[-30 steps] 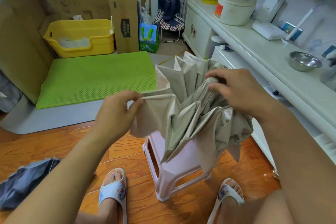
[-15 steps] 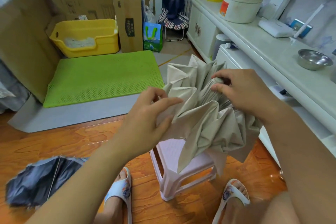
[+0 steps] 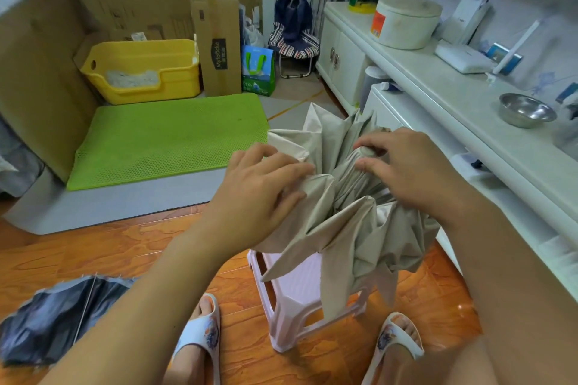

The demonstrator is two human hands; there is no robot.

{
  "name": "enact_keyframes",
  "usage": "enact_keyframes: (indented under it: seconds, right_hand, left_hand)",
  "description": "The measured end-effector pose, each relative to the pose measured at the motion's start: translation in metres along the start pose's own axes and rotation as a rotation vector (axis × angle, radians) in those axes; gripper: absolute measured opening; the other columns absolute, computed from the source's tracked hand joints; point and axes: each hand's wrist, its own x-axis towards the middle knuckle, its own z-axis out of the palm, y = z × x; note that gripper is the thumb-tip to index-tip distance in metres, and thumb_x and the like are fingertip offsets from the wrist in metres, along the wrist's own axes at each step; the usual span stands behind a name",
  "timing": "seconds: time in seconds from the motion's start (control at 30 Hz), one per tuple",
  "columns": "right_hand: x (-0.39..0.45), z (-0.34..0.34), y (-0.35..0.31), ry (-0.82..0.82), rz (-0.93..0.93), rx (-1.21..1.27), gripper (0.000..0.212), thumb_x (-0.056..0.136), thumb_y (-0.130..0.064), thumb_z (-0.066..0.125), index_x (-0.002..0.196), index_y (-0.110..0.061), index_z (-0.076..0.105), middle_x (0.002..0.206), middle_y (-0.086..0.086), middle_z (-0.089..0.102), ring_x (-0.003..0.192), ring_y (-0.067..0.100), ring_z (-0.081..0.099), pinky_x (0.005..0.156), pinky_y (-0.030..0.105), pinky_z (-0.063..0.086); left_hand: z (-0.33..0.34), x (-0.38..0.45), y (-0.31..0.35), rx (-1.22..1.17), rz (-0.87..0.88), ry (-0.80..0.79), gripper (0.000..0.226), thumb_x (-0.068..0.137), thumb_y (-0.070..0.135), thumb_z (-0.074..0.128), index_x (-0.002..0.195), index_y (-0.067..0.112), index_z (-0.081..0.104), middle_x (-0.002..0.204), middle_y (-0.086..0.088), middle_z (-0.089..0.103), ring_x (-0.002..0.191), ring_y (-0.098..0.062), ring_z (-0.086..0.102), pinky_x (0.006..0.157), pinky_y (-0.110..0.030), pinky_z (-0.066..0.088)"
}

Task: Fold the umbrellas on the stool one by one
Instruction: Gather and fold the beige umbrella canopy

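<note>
Both hands gather the beige umbrella (image 3: pixel 353 228) over the pink stool (image 3: pixel 297 300): left hand (image 3: pixel 262 197) pinches a fold, right hand (image 3: pixel 409 169) clutches bunched cloth (fingers curled in)

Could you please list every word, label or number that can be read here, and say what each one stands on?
"Mytoodie", roughly, running vertically on a dark label on the tall brown cardboard box; the last letters are uncertain.
Digits like "03 06" on the green and white paper bag; too blurred to confirm.
Orange label on the round white lidded container: print too small to read.
No other legible text.
</note>
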Motion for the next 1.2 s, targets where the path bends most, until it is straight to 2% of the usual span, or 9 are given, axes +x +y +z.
enact_keyframes:
  seconds: [0.27, 0.37, 0.43, 0.57, 0.7, 0.8, 0.9, 1.07, 1.2]
  right_hand:
    - [0.001, 0.004, 0.009, 0.004, -0.011, -0.023, 0.028, 0.091, -0.039, 0.071, 0.119, -0.033, 0.071, 0.098, 0.005, 0.068, 0.100, 0.021, 0.058, 0.086, 0.035, 0.045]
    - [0.003, 0.004, 0.013, 0.002, 0.005, -0.052, 0.028, 0.092, -0.040, 0.069, 0.119, -0.033, 0.070, 0.097, 0.006, 0.068, 0.100, 0.023, 0.057, 0.082, 0.031, 0.040]
    - [0.003, 0.003, 0.016, 0.000, 0.023, -0.064, 0.027, 0.092, -0.041, 0.068, 0.119, -0.034, 0.070, 0.098, 0.008, 0.068, 0.101, 0.025, 0.058, 0.082, 0.031, 0.039]
    - [0.004, 0.000, 0.019, -0.015, 0.046, -0.085, 0.027, 0.094, -0.038, 0.068, 0.119, -0.031, 0.070, 0.101, 0.007, 0.070, 0.104, 0.026, 0.057, 0.081, 0.032, 0.038]
    - [0.004, -0.003, 0.017, -0.019, 0.063, -0.087, 0.027, 0.094, -0.035, 0.068, 0.119, -0.028, 0.070, 0.098, 0.004, 0.069, 0.106, 0.027, 0.056, 0.082, 0.032, 0.038]
    - [0.004, -0.002, 0.012, -0.028, 0.062, -0.066, 0.026, 0.095, -0.030, 0.069, 0.119, -0.024, 0.071, 0.081, -0.010, 0.053, 0.106, 0.026, 0.055, 0.084, 0.035, 0.039]
    - [0.005, 0.001, 0.007, -0.038, 0.038, -0.059, 0.027, 0.094, -0.031, 0.068, 0.121, -0.029, 0.071, 0.087, -0.003, 0.059, 0.105, 0.026, 0.055, 0.081, 0.033, 0.038]
    - [0.006, 0.002, 0.003, -0.018, 0.049, -0.046, 0.028, 0.093, -0.030, 0.069, 0.121, -0.028, 0.071, 0.100, 0.009, 0.070, 0.104, 0.028, 0.058, 0.085, 0.037, 0.044]
    - [0.005, 0.003, 0.001, 0.000, 0.057, -0.026, 0.023, 0.093, -0.026, 0.068, 0.114, -0.019, 0.071, 0.106, 0.003, 0.071, 0.102, 0.024, 0.061, 0.084, 0.029, 0.040]
  left_hand:
    - [-0.018, -0.002, 0.013, 0.073, 0.205, -0.028, 0.016, 0.090, 0.015, 0.060, 0.102, 0.020, 0.069, 0.099, 0.010, 0.071, 0.108, -0.026, 0.054, 0.087, -0.041, 0.034]
    - [-0.019, -0.012, 0.008, 0.125, 0.090, -0.146, 0.018, 0.095, 0.025, 0.052, 0.111, 0.031, 0.059, 0.123, 0.009, 0.068, 0.126, -0.035, 0.051, 0.099, -0.044, 0.029]
    - [-0.023, -0.019, 0.004, 0.157, -0.046, -0.289, 0.022, 0.100, 0.043, 0.035, 0.113, 0.040, 0.052, 0.150, -0.002, 0.051, 0.147, -0.048, 0.026, 0.118, -0.057, 0.013]
    - [-0.028, -0.038, -0.006, 0.149, -0.170, -0.506, 0.057, 0.087, 0.077, 0.010, 0.140, 0.070, 0.027, 0.171, -0.002, 0.006, 0.151, -0.042, -0.024, 0.116, -0.056, -0.023]
    - [-0.031, -0.044, -0.020, 0.070, -0.139, -0.347, 0.055, 0.094, 0.060, 0.035, 0.148, 0.052, 0.035, 0.150, 0.013, 0.047, 0.155, -0.029, 0.016, 0.122, -0.063, 0.002]
    - [-0.022, -0.041, -0.033, 0.018, -0.101, -0.089, 0.036, 0.098, 0.029, 0.045, 0.130, 0.030, 0.062, 0.117, 0.008, 0.064, 0.123, -0.026, 0.053, 0.107, -0.060, 0.035]
    - [-0.012, -0.035, -0.036, -0.068, -0.117, 0.046, 0.022, 0.095, 0.025, 0.060, 0.113, 0.018, 0.071, 0.110, -0.001, 0.056, 0.103, -0.027, 0.054, 0.090, -0.048, 0.044]
    - [-0.002, -0.038, -0.022, -0.208, -0.348, -0.036, 0.034, 0.089, 0.062, 0.057, 0.102, 0.030, 0.058, 0.109, 0.009, 0.043, 0.096, -0.014, 0.051, 0.081, -0.034, 0.044]
    - [0.001, -0.039, -0.009, -0.266, -0.458, -0.028, 0.029, 0.086, 0.051, 0.067, 0.102, 0.037, 0.047, 0.104, 0.019, 0.050, 0.086, 0.004, 0.055, 0.068, -0.027, 0.041]
